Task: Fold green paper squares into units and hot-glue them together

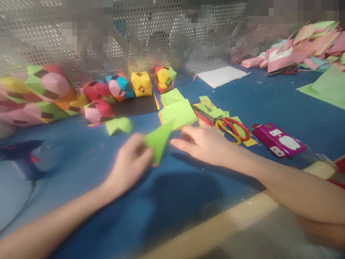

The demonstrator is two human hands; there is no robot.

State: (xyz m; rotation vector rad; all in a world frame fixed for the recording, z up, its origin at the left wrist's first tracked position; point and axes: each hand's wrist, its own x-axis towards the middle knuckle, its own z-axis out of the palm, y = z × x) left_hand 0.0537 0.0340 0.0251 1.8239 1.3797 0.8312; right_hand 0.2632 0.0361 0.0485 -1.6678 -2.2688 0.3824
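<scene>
My left hand (134, 154) is closed on a green folded piece of paper (159, 142), which stands up as a pointed triangle between thumb and fingers. To its right, apart from the paper, my right hand (202, 142) hovers with thumb and fingers parted and nothing between them. Just beyond lies a stack of light green paper squares (179, 114). Red and yellow handled scissors (233, 129) rest on green and yellow paper scraps (208, 106) behind my right hand. Left of the stack sits a small folded green paper piece (118, 126).
Several colourful folded paper balls (142, 84) line the back left along a perforated metal panel (151, 39). A glue gun (25, 158) with a cord stands at left. A purple device (279, 140), white paper (223, 76) and a pile of pastel paper (304, 50) lie rightward on the blue tabletop (121, 223).
</scene>
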